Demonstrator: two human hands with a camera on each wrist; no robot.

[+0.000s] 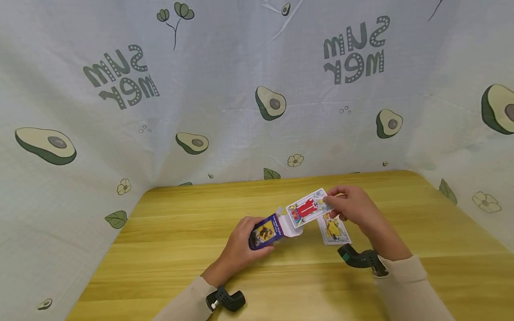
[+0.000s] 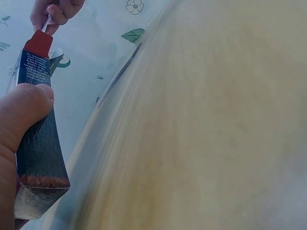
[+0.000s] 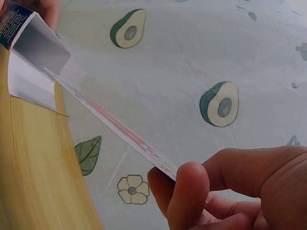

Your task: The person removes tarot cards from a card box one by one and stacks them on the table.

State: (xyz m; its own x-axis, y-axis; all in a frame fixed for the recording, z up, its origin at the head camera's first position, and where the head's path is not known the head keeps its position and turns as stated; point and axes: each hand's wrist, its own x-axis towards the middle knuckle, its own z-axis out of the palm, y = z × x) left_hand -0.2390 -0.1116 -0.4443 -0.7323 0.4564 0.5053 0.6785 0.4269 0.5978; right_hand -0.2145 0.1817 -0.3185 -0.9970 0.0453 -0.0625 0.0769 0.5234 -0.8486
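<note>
My left hand point(image 1: 240, 244) grips a dark blue tarot card box point(image 1: 265, 232) printed with "Universal Waite", its thumb along one side. The box is tilted, its open end and white flap point(image 1: 291, 226) facing right. Between thumb and fingers, my right hand point(image 1: 355, 206) pinches a tarot card point(image 1: 307, 207) with a red figure on it by its right end. That card's far end is in front of the box's opening; the right wrist view shows the pale inside of the box point(image 3: 42, 44). Below the right hand, another tarot card point(image 1: 335, 231), yellow-toned, lies face up on the table, partly covered.
The wood-grain table point(image 1: 180, 223) spreads out around both hands. Behind and beside it hangs a pale cloth point(image 1: 225, 98) printed with avocados and lettering. A black wrist camera point(image 1: 230, 299) sits on the left forearm, another wrist camera point(image 1: 361, 258) on the right.
</note>
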